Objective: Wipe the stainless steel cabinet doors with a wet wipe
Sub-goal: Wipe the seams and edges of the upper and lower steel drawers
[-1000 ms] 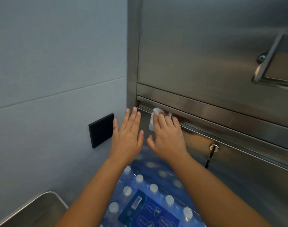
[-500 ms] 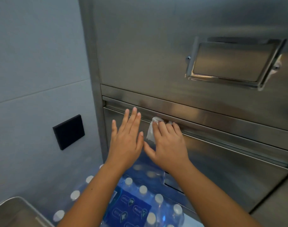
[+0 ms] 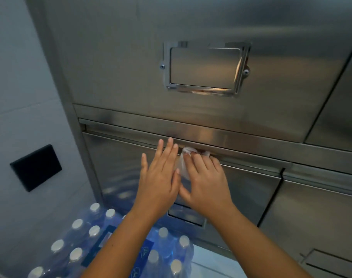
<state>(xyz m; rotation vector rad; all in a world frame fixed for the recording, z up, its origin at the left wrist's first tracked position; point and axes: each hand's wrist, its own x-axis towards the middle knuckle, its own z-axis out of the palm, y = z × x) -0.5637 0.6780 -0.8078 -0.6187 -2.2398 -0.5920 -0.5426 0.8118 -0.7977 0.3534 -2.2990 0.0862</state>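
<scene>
A tall stainless steel cabinet fills the view. Its upper door (image 3: 111, 67) carries a recessed chrome handle (image 3: 205, 69). Below a horizontal strip sits the lower door (image 3: 119, 161). My right hand (image 3: 205, 183) presses a crumpled white wet wipe (image 3: 188, 151) against the top edge of this lower door, fingers laid over the wipe, thumb spread to the left. Most of the wipe is hidden under the hand. My left hand (image 3: 159, 177) lies flat just beside it, fingers straight and pointing up at the same edge, holding nothing.
A shrink-wrapped pack of water bottles (image 3: 91, 247) stands on the floor under my forearms, close to the lower door. A black square plate (image 3: 35, 167) is on the grey tiled wall at left. More steel doors (image 3: 321, 207) continue to the right.
Both hands have slid to the right along the lower door's top edge, the wipe travelling under my right hand. My view has swung right and up, bringing the upper handle into sight.
</scene>
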